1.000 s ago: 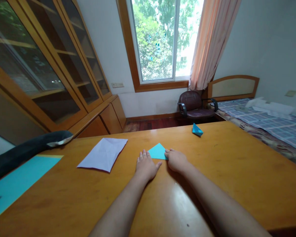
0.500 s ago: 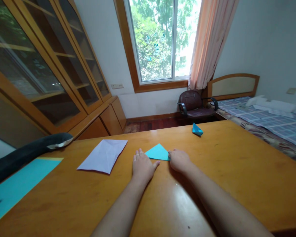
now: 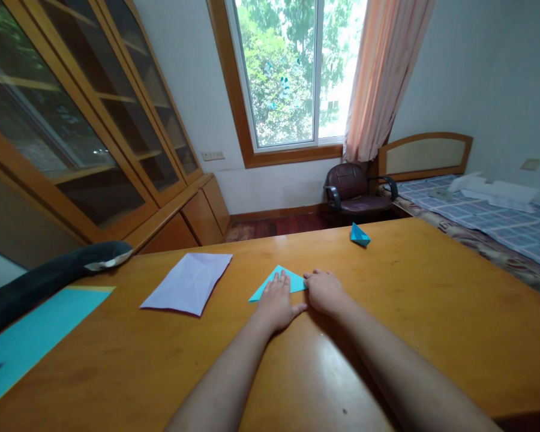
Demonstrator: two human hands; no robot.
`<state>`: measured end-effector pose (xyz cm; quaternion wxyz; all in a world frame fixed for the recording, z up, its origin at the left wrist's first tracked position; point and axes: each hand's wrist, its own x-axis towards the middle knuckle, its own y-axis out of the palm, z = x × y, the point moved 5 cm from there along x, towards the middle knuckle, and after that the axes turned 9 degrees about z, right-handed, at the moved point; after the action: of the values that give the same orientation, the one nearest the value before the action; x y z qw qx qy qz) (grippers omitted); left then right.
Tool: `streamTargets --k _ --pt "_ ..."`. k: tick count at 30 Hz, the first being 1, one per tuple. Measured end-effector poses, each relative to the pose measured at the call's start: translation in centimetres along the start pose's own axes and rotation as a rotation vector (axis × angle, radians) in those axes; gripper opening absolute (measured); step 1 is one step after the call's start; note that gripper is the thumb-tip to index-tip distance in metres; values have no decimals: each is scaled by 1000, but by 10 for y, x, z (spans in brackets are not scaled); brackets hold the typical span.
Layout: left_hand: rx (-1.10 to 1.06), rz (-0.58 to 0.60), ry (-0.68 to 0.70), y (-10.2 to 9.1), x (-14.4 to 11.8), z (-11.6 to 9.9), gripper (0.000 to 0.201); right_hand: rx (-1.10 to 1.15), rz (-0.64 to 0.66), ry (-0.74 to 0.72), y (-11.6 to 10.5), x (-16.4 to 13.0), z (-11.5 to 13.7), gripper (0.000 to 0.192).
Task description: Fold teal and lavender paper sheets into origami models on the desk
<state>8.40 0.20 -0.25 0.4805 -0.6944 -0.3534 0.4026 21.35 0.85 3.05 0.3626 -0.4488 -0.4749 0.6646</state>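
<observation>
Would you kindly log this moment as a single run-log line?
left hand: flat on folded blue paper | right hand: at its right corner | table: lilac sheet, small blue paper boat

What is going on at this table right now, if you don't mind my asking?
A person is working a folded piece of turquoise paper on the wooden table. The left hand lies flat on it, and the right hand presses its right edge. A creased lavender sheet lies to the left, a small blue folded paper shape sits farther back, and a large turquoise sheet lies at the table's left edge.
</observation>
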Motion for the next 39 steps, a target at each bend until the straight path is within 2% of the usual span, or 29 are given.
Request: streamTargets --k 7,14,18,21,24,27,30,34,37,39 --pt "-38 9 -59 2 0 6 97 -32 49 123 -10 -14 -4 25" --pt "-89 153 68 -7 -14 17 97 -64 110 174 -18 -20 -3 25" --pt "-167 272 116 -16 -23 27 92 -71 135 186 -21 -21 -2 23" --pt "-256 287 148 -21 -25 34 73 -69 141 186 -22 -21 -1 22" --pt "-348 186 157 -25 -20 40 36 -65 131 198 -19 -18 -1 23" --pt "-348 -35 101 -29 -12 46 31 -55 82 224 -14 -13 -2 23" --pt "-305 -209 74 -30 -7 49 15 -35 28 255 -10 -7 -5 23" --pt "-267 -278 65 -28 -5 52 26 -10 -90 217 -9 -3 -4 21" --pt "-255 -285 90 -27 -4 52 29 39 -184 46 -9 -2 7 21" --pt "-238 -283 92 -27 -4 51 29 82 -201 -72 -7 -1 15 20"
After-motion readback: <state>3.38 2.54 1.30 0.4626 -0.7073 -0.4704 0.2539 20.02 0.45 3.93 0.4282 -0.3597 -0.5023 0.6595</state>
